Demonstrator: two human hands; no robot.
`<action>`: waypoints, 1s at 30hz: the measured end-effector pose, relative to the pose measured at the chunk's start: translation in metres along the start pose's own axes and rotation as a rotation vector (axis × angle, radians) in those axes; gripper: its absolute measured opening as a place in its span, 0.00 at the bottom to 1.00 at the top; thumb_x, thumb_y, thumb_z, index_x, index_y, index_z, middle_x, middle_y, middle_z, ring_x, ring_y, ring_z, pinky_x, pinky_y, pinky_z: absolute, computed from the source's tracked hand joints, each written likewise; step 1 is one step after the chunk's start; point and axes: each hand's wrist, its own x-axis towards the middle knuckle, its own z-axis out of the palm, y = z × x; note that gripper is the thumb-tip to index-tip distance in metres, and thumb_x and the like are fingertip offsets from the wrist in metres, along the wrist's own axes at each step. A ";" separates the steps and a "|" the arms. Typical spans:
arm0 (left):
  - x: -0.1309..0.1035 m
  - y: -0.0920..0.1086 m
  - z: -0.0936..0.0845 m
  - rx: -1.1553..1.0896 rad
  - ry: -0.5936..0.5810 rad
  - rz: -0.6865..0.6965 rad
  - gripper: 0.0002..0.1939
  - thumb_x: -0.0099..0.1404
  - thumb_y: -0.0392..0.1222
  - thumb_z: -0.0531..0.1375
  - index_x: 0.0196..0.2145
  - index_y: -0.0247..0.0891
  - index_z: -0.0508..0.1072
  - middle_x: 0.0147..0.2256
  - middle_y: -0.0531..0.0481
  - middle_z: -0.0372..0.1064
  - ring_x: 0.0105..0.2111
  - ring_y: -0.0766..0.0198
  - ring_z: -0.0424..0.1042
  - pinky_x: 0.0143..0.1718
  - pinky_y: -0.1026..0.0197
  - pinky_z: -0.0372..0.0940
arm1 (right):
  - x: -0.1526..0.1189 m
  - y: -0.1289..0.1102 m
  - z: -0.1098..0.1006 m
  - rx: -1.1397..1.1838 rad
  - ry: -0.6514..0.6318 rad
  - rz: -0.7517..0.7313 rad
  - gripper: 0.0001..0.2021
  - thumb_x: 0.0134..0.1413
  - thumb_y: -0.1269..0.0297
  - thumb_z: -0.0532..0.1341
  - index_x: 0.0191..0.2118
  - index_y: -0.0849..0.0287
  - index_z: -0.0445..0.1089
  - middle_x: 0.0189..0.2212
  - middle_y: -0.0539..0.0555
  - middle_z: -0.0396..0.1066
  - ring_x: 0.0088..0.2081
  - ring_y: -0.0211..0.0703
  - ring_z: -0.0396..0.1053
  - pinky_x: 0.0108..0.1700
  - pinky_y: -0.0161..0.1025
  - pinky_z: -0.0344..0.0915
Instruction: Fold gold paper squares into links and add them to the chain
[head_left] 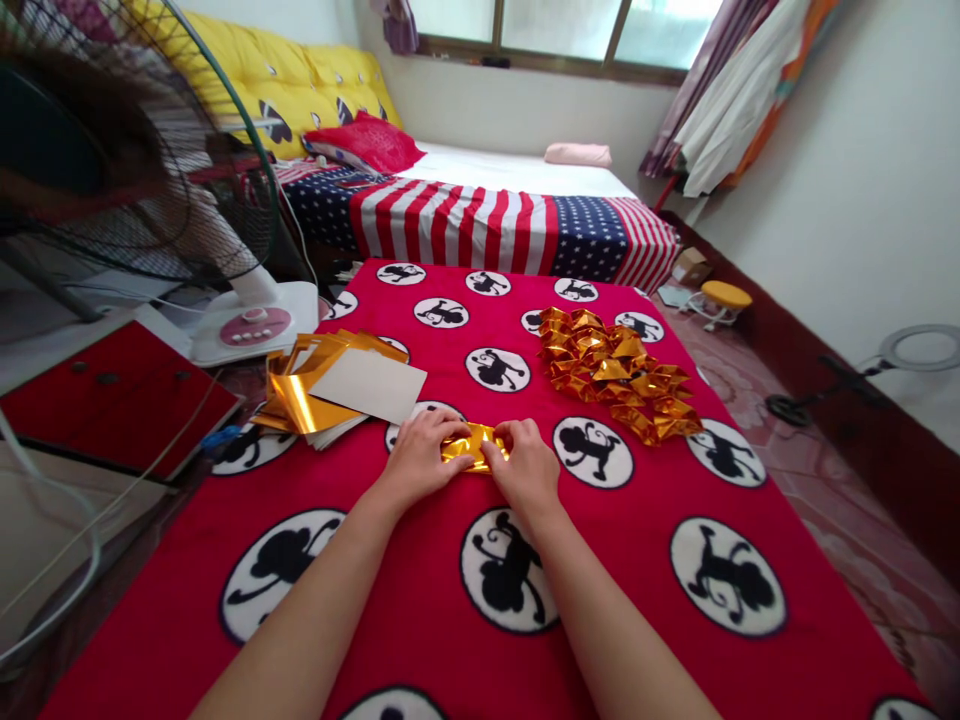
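Observation:
A small folded piece of shiny gold paper (475,447) lies low over the red cloth with monkey prints (420,560). My left hand (426,452) holds its left end, thumb and fingers pressed on it. At the right end, the fingers of my right hand (527,462) pinch the same piece. Both thumbs rest near its middle. To the left is a loose stack of gold sheets (300,400) with a pale grey sheet (371,385) on top. Several folded gold paper shapes (600,360) sit in a cluster at the right.
A fan (255,310) stands beyond the table's left edge, near a dark red panel (120,400). Behind the table is a bed (480,225) with a striped cover. A yellow stool (726,294) stands on the floor at the right.

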 end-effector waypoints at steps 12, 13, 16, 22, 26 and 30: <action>-0.003 -0.011 0.013 -0.054 0.083 -0.102 0.16 0.65 0.42 0.56 0.50 0.40 0.71 0.46 0.40 0.73 0.47 0.48 0.69 0.50 0.48 0.58 | -0.044 -0.063 0.027 0.227 -0.121 -0.365 0.44 0.59 0.47 0.55 0.70 0.66 0.35 0.69 0.64 0.40 0.70 0.56 0.29 0.67 0.56 0.40; -0.003 -0.011 0.013 -0.068 0.094 -0.100 0.16 0.66 0.42 0.56 0.50 0.41 0.71 0.46 0.40 0.73 0.47 0.48 0.69 0.51 0.48 0.58 | -0.045 -0.064 0.030 0.229 -0.124 -0.349 0.46 0.58 0.46 0.56 0.70 0.66 0.34 0.70 0.64 0.37 0.70 0.57 0.27 0.67 0.57 0.39; -0.002 -0.008 0.009 -0.041 0.031 -0.076 0.12 0.64 0.42 0.58 0.45 0.43 0.73 0.45 0.43 0.73 0.46 0.49 0.69 0.48 0.49 0.59 | -0.045 -0.060 0.037 0.220 -0.102 -0.314 0.50 0.55 0.42 0.58 0.70 0.67 0.33 0.70 0.66 0.32 0.70 0.59 0.24 0.67 0.60 0.39; 0.001 -0.005 0.004 0.025 -0.059 -0.052 0.12 0.61 0.41 0.59 0.43 0.42 0.74 0.47 0.46 0.71 0.48 0.52 0.67 0.47 0.50 0.60 | -0.044 -0.047 0.036 0.144 -0.152 -0.327 0.54 0.52 0.38 0.58 0.69 0.76 0.35 0.69 0.71 0.31 0.70 0.60 0.24 0.67 0.58 0.40; -0.001 -0.005 0.004 0.041 -0.052 -0.045 0.13 0.60 0.41 0.60 0.44 0.42 0.74 0.48 0.47 0.70 0.48 0.53 0.67 0.48 0.51 0.60 | -0.048 -0.036 0.023 0.015 -0.219 -0.317 0.55 0.51 0.35 0.57 0.69 0.77 0.39 0.69 0.71 0.32 0.70 0.58 0.27 0.68 0.55 0.40; -0.001 -0.005 0.001 0.028 -0.069 -0.029 0.14 0.59 0.44 0.63 0.44 0.45 0.74 0.49 0.50 0.69 0.49 0.54 0.67 0.48 0.51 0.61 | -0.050 -0.016 0.005 -0.152 -0.298 -0.301 0.53 0.51 0.33 0.55 0.69 0.74 0.42 0.69 0.68 0.32 0.70 0.56 0.28 0.68 0.57 0.36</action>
